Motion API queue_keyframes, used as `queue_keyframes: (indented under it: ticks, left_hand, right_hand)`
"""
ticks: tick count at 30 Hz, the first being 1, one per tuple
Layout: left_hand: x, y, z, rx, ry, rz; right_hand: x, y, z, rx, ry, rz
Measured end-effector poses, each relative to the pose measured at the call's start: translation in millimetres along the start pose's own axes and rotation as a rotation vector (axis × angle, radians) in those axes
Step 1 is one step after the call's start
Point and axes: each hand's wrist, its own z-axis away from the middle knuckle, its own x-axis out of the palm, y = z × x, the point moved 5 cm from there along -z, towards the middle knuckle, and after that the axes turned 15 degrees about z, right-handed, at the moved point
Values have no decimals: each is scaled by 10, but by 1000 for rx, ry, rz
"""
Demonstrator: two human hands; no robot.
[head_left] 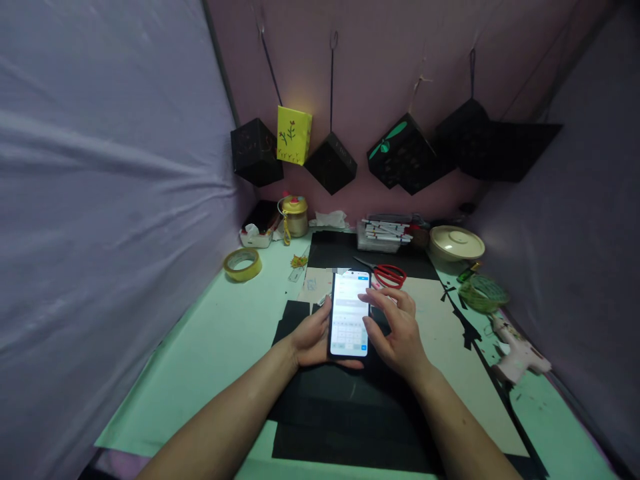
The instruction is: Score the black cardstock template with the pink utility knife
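My left hand (311, 339) cradles a smartphone (349, 313) from below and the left, its lit screen facing me with a keypad showing. My right hand (397, 332) hovers at the phone's right edge, fingers spread, with the thumb or a fingertip touching the lower part of the screen. Both hands are above sheets of black paper (350, 413) on a pale green tabletop (220, 340).
Red-handled scissors (387, 273) lie just behind the phone. A yellow tape roll (243, 264) sits at the left, a glue gun (517, 353) and green wire basket (483, 293) at the right. Markers (385, 233), a lidded bowl (456, 243) and a jar (295, 215) line the back; paper boxes hang on the wall.
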Motion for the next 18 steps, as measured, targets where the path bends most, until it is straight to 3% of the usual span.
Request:
queue_keyframes:
  ticks: [10, 18]
  left_hand:
    - [39, 0, 3, 0, -15, 3]
    - [28, 0, 3, 7, 45, -46]
  right_hand:
    - [-5, 9, -7, 13, 2, 8]
    - [-32, -5, -19, 12, 19, 11]
